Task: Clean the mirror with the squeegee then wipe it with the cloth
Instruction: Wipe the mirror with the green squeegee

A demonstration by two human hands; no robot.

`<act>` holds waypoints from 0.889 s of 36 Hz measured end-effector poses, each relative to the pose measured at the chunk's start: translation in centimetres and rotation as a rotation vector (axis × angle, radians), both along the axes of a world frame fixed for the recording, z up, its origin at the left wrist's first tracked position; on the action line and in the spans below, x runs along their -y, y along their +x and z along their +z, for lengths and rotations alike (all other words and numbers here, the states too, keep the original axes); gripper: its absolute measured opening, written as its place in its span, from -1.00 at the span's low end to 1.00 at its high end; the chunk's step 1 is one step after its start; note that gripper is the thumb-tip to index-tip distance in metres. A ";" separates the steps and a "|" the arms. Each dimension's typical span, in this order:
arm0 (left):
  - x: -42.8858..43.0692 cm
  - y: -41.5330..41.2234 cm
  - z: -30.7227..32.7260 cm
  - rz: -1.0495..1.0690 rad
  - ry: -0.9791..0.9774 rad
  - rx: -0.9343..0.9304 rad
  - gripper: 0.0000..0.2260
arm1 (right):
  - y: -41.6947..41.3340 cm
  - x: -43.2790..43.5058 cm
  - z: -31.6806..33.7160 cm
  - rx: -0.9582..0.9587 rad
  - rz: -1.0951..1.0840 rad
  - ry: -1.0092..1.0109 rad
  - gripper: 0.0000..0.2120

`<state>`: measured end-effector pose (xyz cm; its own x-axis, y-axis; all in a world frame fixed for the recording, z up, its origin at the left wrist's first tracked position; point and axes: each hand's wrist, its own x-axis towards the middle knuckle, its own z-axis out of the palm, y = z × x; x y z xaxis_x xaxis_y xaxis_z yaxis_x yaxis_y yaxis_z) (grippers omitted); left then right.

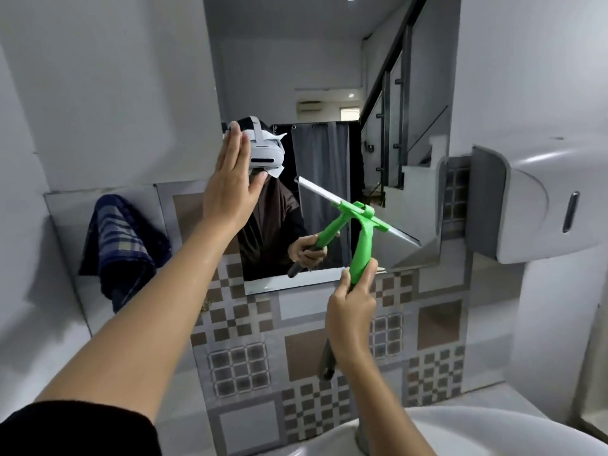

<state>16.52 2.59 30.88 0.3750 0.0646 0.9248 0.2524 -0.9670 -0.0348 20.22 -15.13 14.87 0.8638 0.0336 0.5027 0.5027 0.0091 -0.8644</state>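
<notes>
In the head view, the right hand (350,311) has its grip clamped on the green handle of the squeegee (360,232). The blade lies slanted against the lower right part of the mirror (329,77). The left hand (230,185) is flat, with the fingers together and straight, and it seems to press on the left edge of the mirror; it holds nothing. The cloth (121,245), dark with a checked pattern, hangs on the ledge at the left, well apart from both hands. A white dispenser (533,199) is on the wall at the right. I judge that the squeegee step is in hand. The next move calls for an even pull of the blade, kept flat on the glass. The cloth is not yet taken.
</notes>
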 end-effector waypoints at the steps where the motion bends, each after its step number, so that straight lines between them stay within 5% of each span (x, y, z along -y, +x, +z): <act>1: 0.0 -0.1 0.0 -0.004 -0.002 -0.007 -0.37 | -0.6 -0.5 -0.3 -0.008 0.010 -0.011 -0.49; 13: 0.7 0.3 -0.7 -0.041 -0.060 -0.002 -0.38 | -3.0 0.8 -2.2 0.160 0.028 -0.498 -0.44; 22: 2.4 1.2 -3.9 -0.003 -0.151 0.044 -0.38 | 2.6 7.0 0.5 0.476 -0.109 -0.941 -0.42; 32: 3.3 1.6 -4.6 0.078 -0.190 0.051 -0.36 | 9.2 12.9 -0.5 0.485 -0.164 -0.951 -0.43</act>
<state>18.15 -0.70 26.29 0.3153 0.2668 0.9107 0.3239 -0.9323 0.1610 29.41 -28.02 14.38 0.6090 0.4928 0.6215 0.7272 -0.6597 -0.1895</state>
